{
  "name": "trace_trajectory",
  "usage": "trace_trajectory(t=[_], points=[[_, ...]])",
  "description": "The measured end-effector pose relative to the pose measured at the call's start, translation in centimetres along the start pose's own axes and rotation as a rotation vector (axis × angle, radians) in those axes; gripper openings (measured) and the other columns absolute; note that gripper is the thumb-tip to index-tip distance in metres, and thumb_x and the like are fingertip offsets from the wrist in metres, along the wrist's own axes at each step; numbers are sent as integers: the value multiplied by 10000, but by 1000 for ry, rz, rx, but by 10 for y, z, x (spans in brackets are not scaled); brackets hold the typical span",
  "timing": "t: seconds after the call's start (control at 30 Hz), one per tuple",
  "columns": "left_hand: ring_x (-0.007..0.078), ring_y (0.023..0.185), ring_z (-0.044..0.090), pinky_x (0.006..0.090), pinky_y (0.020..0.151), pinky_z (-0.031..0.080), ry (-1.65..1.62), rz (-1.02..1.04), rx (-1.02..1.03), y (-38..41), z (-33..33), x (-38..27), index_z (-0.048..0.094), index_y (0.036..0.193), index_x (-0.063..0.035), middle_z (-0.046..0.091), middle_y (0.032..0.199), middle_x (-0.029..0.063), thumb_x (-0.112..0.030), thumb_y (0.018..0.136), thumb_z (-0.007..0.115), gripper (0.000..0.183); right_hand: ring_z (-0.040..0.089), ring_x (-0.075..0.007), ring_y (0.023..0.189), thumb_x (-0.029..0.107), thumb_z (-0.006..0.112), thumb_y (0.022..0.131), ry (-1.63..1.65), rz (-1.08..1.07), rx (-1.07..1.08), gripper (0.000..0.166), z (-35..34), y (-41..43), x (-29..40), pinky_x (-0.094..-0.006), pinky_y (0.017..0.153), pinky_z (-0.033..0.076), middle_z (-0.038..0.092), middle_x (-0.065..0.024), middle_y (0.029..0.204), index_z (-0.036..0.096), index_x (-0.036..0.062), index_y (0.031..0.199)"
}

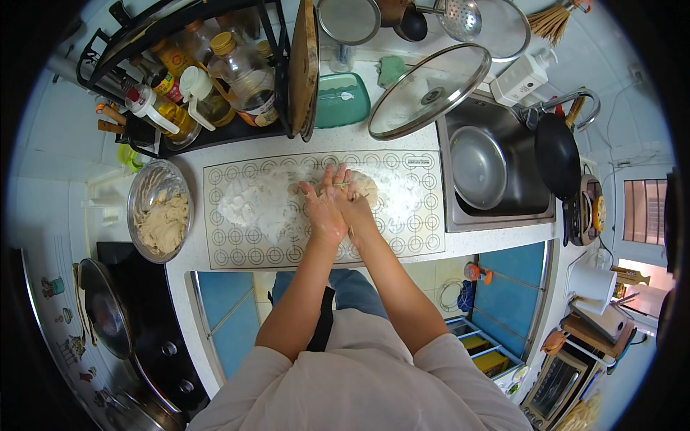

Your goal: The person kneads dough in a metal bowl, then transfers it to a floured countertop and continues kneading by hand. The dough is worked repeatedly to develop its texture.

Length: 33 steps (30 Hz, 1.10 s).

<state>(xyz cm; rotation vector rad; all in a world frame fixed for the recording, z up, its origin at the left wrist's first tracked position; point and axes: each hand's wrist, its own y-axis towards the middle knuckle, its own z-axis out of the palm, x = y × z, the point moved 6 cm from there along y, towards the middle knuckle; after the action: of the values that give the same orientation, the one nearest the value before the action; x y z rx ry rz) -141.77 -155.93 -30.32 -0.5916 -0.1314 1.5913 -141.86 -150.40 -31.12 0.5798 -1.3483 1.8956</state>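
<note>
My left hand (325, 213) is over the middle of a white baking mat (237, 245) printed with rings. Flour and bits of sticky dough coat its palm, and its fingers are spread. Pressed against it is my right hand (356, 209), whose fingers are partly hidden, so its grip is unclear. Just beyond the right hand, a lump of dough (367, 188) rests on the mat. White flour (259, 204) is scattered to both sides of the hands. At the mat's left, a metal bowl (141, 188) holds a larger mass of wet dough (163, 226).
Behind the mat stand a bottle rack (215, 137), a wooden board (303, 70), a green container (342, 99) and a tilted glass lid (426, 97). A sink (498, 215) with a round basin (478, 167) is on the right. The hob (143, 285) with a pan (105, 310) lies left.
</note>
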Motion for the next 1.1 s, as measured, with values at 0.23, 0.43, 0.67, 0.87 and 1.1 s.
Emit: trace_trajectory(t=[0.23,0.43,0.67,0.87,1.1], points=[[183,1307,113,329,1047,89,609,-41,45,-35,5,32,89,1371,-84,113,1423,86,-675,788,213,839,486,-175,976,404,446,863,-197,-44,15,532,-15,26,18,-254,816,403,499,-110,1105,443,-26,1176],[203,1310,90,348,1043,61,876,100,95,4,-4,6,117,1365,-81,98,1425,85,-631,818,196,779,138,-230,1294,504,293,887,75,46,179,694,16,-20,16,-286,1033,143,111,-137,1412,116,25,1356],[233,1309,94,403,1033,60,1134,178,-4,14,-1,-12,161,1355,-83,115,1422,90,-593,838,175,726,142,-242,1293,546,253,875,166,105,313,687,19,-34,5,-362,1032,154,120,-87,1418,114,92,1370],[259,1309,97,450,1024,60,1545,370,140,-34,35,9,199,1347,-85,130,1419,96,-561,856,157,685,297,-256,1194,660,297,797,272,233,232,796,6,-4,15,-396,965,266,263,-84,1355,196,95,1348],[289,1308,102,506,1013,59,1874,453,197,-35,40,4,244,1338,-87,147,1416,101,-523,876,137,644,353,-238,1184,620,304,821,294,165,229,727,21,-25,31,-374,954,312,325,-69,1324,199,131,1349]])
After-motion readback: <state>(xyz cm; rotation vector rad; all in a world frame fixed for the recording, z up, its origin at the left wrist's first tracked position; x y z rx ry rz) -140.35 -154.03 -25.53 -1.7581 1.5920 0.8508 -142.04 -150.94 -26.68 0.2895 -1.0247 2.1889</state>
